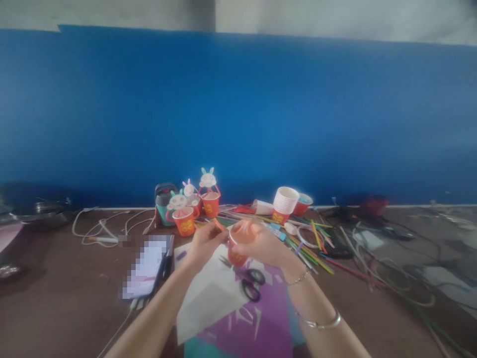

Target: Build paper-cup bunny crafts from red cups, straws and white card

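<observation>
Gently Does It: 1 Cup Between 2 Hands

The right hand point(264, 244) is closed around the red cup point(237, 254), its thumb lying across the near wall and its palm covering the right side. The left hand point(204, 244) has its fingertips pinched together on what looks like an orange strip point(219, 224), just beside the cup's rim on the left. So the cup sits between the 2 hands, held by the right and nearly met by the left. What lies inside its mouth is too blurred to tell.

To work well at this step, the right hand should grip lightly, since a paper wall probably dents easily, and stay steady so that the left does the fine moving. A pinch close to the strip's end would likely give the best control at the rim, and pressing from both sides of the wall seems safer than pushing from 1 side.

Just below the cup, open scissors point(249, 279) lie over the white sheet point(208, 298) and purple sheet point(266, 330); lifting the cup a little would help it clear the blades. Farther out, rabbit-topped cups point(184, 221) stand to the left, a cup stack point(285, 203) stands to the right, and coloured sticks point(316, 256) spread across the table point(74, 308).
</observation>
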`<action>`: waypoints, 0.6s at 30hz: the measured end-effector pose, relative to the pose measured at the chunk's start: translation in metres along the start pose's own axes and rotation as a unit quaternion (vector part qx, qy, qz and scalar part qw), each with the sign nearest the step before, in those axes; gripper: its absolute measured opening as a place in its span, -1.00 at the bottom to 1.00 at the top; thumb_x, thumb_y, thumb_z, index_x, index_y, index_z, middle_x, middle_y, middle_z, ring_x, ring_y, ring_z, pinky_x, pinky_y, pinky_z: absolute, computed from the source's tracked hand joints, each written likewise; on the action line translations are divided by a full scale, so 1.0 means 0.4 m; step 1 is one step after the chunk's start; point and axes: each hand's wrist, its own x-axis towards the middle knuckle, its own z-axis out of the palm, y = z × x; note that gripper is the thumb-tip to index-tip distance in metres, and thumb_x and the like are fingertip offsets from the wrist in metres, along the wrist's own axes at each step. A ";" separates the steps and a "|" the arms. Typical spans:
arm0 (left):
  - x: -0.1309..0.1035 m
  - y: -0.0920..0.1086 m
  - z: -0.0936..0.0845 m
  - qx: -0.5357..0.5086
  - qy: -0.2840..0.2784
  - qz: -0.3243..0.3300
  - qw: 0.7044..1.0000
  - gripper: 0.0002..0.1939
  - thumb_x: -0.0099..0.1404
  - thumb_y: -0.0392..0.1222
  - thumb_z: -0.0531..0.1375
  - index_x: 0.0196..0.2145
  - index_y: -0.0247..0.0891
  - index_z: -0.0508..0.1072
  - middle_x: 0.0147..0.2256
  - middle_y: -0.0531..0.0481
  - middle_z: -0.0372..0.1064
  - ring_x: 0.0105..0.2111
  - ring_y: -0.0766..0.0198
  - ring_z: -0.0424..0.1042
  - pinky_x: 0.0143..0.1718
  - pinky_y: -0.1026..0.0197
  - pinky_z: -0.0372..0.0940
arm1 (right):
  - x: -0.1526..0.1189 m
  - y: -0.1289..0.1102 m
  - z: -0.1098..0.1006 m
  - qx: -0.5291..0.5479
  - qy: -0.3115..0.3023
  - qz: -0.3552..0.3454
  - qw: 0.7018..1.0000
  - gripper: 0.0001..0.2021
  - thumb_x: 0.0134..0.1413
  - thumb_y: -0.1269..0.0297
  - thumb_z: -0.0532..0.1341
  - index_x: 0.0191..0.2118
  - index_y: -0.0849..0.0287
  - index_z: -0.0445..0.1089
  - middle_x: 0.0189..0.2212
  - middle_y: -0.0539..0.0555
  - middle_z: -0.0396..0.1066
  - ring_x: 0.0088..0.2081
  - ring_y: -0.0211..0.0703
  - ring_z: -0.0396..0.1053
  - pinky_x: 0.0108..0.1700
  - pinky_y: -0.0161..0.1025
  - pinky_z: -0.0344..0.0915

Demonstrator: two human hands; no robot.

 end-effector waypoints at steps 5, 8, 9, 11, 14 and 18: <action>0.000 0.002 -0.006 -0.003 -0.046 -0.011 0.999 -0.75 0.10 -0.04 0.31 -0.44 -0.30 0.48 -0.48 -0.01 0.40 -0.43 0.25 0.36 -0.33 0.22 0.24 | -0.008 -0.003 -0.020 0.000 -0.057 0.019 0.998 -0.70 -0.16 0.32 0.31 -0.20 0.11 0.41 -0.30 0.00 0.48 -0.25 -0.09 0.43 -0.23 -0.22 0.32; 0.003 -0.001 -0.014 0.028 -0.082 -0.011 0.996 -0.74 0.13 -0.02 0.29 -0.43 -0.31 0.47 -0.45 -0.04 0.41 -0.40 0.21 0.37 -0.31 0.20 0.24 | -0.011 -0.007 -0.026 -0.013 -0.071 -0.002 0.997 -0.74 -0.15 0.35 0.30 -0.23 0.09 0.43 -0.30 -0.02 0.48 -0.22 -0.08 0.43 -0.20 -0.23 0.31; 0.003 -0.003 -0.015 0.043 -0.089 -0.007 0.995 -0.74 0.15 -0.02 0.27 -0.43 -0.30 0.47 -0.45 -0.05 0.41 -0.40 0.20 0.37 -0.31 0.19 0.25 | -0.011 -0.007 -0.027 -0.019 -0.075 -0.006 0.997 -0.75 -0.15 0.36 0.30 -0.23 0.09 0.43 -0.30 -0.01 0.48 -0.21 -0.07 0.43 -0.19 -0.23 0.31; 0.001 -0.004 -0.010 0.082 -0.073 0.015 0.994 -0.76 0.21 -0.01 0.23 -0.38 -0.27 0.47 -0.40 -0.06 0.42 -0.36 0.17 0.38 -0.27 0.16 0.26 | -0.009 -0.006 -0.024 -0.030 -0.076 -0.006 0.997 -0.75 -0.13 0.33 0.29 -0.23 0.11 0.43 -0.29 0.00 0.48 -0.21 -0.06 0.43 -0.19 -0.23 0.31; -0.013 -0.005 0.009 0.125 -0.008 0.077 0.989 -0.72 0.30 -0.02 0.14 -0.13 -0.20 0.48 -0.14 -0.13 0.44 -0.11 0.08 0.38 -0.02 0.11 0.21 | -0.001 0.001 -0.012 -0.032 -0.048 0.003 0.998 -0.72 -0.13 0.29 0.31 -0.19 0.13 0.41 -0.26 0.03 0.48 -0.22 -0.07 0.43 -0.20 -0.22 0.33; -0.042 -0.008 0.026 0.107 -0.052 0.099 0.988 -0.58 0.38 -0.04 0.02 0.14 -0.14 0.34 0.17 -0.12 0.26 0.19 0.07 0.17 0.23 0.07 -0.01 | 0.004 0.010 0.010 -0.018 -0.008 -0.005 1.000 -0.67 -0.18 0.31 0.33 -0.18 0.12 0.37 -0.30 0.05 0.50 -0.28 -0.07 0.45 -0.27 -0.19 0.37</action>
